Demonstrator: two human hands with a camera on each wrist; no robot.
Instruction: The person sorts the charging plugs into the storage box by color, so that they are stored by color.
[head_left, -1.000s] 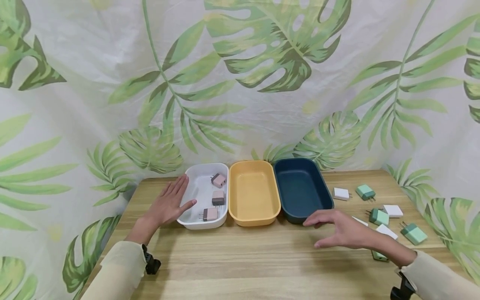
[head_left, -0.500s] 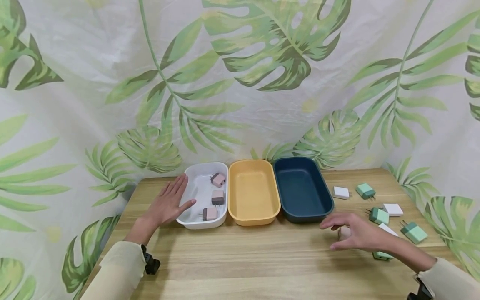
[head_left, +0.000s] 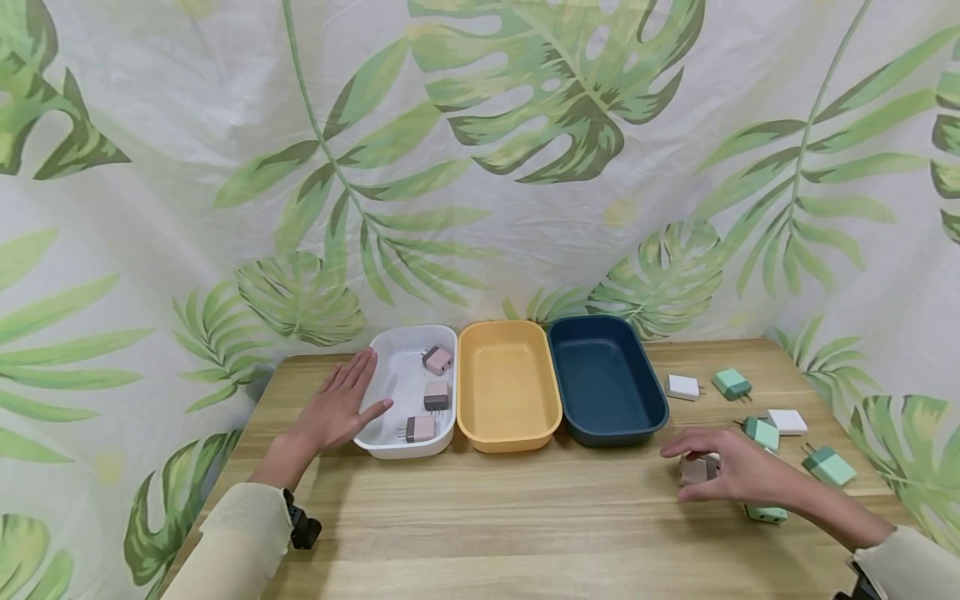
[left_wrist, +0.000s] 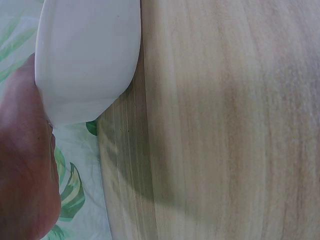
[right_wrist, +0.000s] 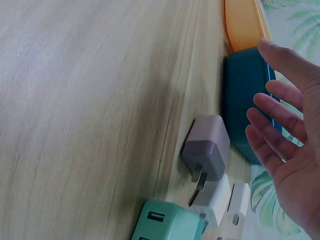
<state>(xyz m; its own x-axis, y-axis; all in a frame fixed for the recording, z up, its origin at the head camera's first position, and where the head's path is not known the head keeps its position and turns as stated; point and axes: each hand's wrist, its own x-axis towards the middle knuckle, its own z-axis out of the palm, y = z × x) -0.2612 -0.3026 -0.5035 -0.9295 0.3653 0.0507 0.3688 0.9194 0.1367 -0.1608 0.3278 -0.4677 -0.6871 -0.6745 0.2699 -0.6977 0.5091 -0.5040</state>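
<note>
My left hand (head_left: 333,408) lies along the left rim of the white tray (head_left: 384,448), fingers straight and thumb over the near corner. Inside that tray are pink-and-grey plug chargers, one being the charger (head_left: 421,428) at its near end. My right hand (head_left: 738,467) hovers over the right part of the table, thumb and fingers spread around a pink-and-grey charger (head_left: 696,470) on the wood. In the right wrist view, the loosely bent fingers hang apart from this charger (right_wrist: 207,145), whose metal prongs show.
A yellow tray (head_left: 510,443) and a navy tray (head_left: 611,437) stand beside the white one. Right of them lie several green chargers, such as one green charger (head_left: 828,465), and white ones, such as the white charger (head_left: 683,387). A leaf-print cloth (head_left: 525,250) hangs behind the table.
My right hand has moved right, from the near edge of the navy tray to the loose pink-and-grey charger. The left hand has stayed at the white tray.
</note>
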